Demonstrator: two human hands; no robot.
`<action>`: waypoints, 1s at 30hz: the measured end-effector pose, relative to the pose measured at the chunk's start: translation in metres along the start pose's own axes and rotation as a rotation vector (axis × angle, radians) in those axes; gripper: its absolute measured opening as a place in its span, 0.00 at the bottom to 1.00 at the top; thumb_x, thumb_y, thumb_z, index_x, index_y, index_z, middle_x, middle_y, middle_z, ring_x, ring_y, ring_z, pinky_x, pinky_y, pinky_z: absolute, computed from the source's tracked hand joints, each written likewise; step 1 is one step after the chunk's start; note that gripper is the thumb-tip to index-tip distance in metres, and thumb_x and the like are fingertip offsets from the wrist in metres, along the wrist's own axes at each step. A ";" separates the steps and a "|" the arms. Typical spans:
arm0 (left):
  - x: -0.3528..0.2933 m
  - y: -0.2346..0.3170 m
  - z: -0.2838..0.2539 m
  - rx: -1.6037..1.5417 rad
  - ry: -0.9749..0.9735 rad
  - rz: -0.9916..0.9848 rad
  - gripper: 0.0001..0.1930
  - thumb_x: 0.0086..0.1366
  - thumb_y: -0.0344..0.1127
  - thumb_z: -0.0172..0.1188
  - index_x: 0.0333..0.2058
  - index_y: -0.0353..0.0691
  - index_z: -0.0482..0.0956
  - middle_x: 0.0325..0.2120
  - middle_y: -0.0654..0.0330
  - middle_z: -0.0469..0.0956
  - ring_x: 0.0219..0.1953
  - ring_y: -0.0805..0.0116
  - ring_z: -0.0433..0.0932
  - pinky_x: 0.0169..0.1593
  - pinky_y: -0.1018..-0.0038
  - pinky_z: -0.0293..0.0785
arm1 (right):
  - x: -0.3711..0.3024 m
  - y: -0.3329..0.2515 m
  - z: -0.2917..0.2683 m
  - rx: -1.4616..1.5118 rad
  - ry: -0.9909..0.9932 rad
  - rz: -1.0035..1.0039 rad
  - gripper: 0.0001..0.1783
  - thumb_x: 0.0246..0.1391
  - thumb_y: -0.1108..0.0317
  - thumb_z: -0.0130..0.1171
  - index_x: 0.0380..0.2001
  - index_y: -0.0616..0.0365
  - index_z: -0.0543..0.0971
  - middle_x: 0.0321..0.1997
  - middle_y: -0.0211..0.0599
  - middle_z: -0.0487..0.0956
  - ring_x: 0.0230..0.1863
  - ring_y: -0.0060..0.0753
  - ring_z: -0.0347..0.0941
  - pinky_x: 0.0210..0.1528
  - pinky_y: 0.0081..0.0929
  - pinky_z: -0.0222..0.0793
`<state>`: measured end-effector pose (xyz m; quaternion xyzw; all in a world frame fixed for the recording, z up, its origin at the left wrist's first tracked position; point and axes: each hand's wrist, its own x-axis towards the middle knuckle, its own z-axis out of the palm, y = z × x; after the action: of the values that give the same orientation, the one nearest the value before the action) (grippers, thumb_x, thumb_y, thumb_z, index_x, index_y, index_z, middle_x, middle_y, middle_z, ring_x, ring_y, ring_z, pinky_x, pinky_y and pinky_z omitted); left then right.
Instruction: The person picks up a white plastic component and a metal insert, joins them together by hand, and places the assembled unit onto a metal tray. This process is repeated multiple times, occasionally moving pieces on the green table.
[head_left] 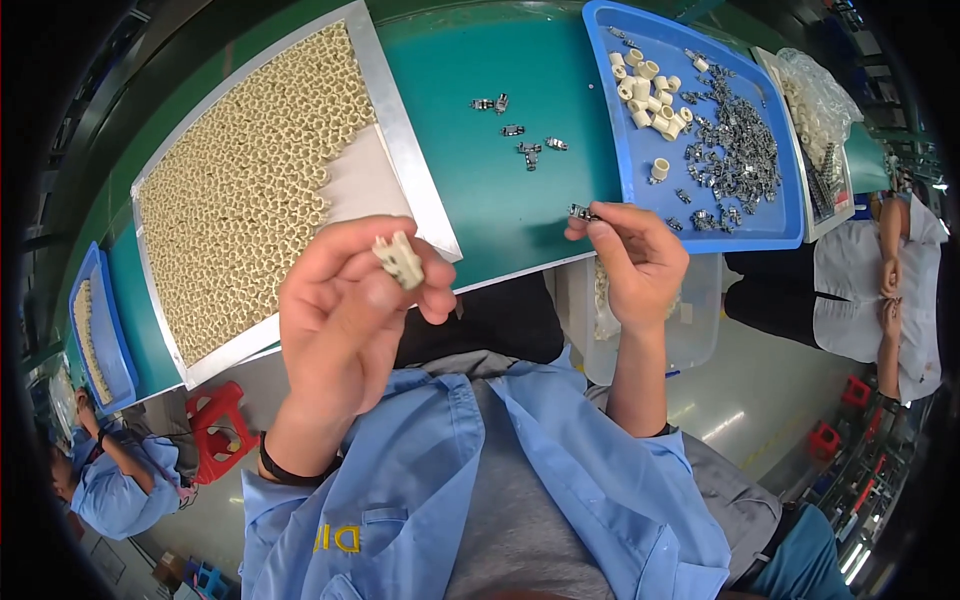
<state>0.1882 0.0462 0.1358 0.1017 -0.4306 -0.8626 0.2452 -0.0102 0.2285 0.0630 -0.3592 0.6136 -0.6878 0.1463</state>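
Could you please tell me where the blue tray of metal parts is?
The blue tray is at the upper right of the head view, on the green table, just beyond the right hand.

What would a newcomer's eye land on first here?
The big framed tray at left, mostly covered with cream parts. Then the blue tray at right, with dark metal pieces and cream cylinders. Between them, front and centre, the left hand holds a cream piece and the right hand a small metal piece.
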 end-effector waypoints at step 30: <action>-0.030 0.009 -0.071 0.621 0.283 0.161 0.17 0.69 0.26 0.52 0.54 0.28 0.72 0.42 0.55 0.72 0.39 0.67 0.72 0.44 0.72 0.71 | -0.009 0.017 0.012 -0.040 -0.018 0.099 0.08 0.60 0.81 0.59 0.43 0.69 0.80 0.36 0.46 0.82 0.36 0.34 0.82 0.42 0.29 0.79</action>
<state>0.2445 0.0083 0.0985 0.2557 -0.6406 -0.6460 0.3270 0.0005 0.2216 0.0437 -0.3376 0.6429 -0.6640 0.1783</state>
